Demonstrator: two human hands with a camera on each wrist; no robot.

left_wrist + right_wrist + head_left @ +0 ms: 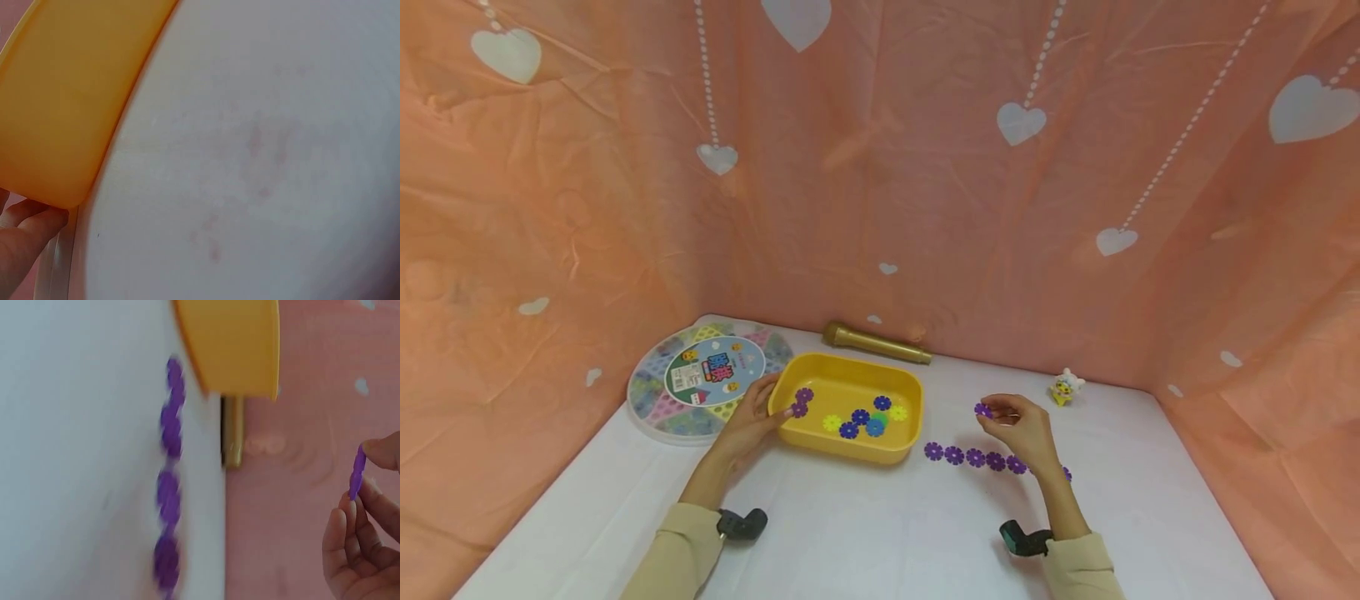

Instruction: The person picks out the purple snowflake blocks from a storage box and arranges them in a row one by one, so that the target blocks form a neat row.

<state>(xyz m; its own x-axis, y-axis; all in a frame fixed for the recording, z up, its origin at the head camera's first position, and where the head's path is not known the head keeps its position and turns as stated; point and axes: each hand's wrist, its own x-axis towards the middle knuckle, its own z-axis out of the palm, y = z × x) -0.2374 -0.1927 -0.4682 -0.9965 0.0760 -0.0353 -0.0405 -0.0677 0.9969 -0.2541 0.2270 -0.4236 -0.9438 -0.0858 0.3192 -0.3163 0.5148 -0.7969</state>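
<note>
Right hand (pixel 1024 429): grip pinches one purple flower disc (pixel 982 409), held clear above the white worktop (pixel 865 533), just behind the row of purple discs (pixel 973 457). Left hand (pixel 752 421): fingers curled around the left end of the yellow tray (pixel 850 450), which contains loose purple, blue, yellow and green discs (pixel 859 417).

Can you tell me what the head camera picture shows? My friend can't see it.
A person's right hand pinches a purple flower piece above a row of purple flower pieces on a white table. Their left hand holds two more at the rim of a yellow tray.
</note>
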